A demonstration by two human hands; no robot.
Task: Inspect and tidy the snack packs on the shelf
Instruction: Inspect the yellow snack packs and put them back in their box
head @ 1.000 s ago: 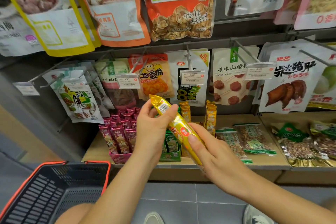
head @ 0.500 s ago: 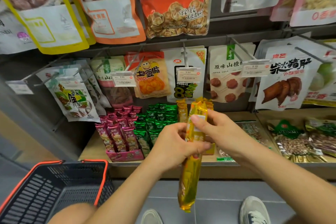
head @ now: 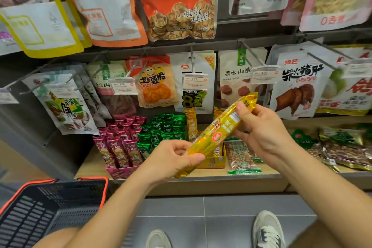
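A long yellow snack pack lies slanted between both hands in front of the shelf, its upper end to the right. My left hand grips its lower end, thumb on top. My right hand pinches its upper end. Behind it an open yellow display box holds more yellow packs upright. Green packs and magenta packs stand in rows to its left on the wooden shelf.
Flat bags of nuts lie on the shelf to the right. Hanging snack bags and price tags fill the pegs above. A dark basket with an orange rim hangs at lower left. Two shoes stand on the grey floor tiles.
The yellow pack went from hanging upright to slanting up to the right. My left hand slid to its lower end; my right hand carried the upper end rightward.
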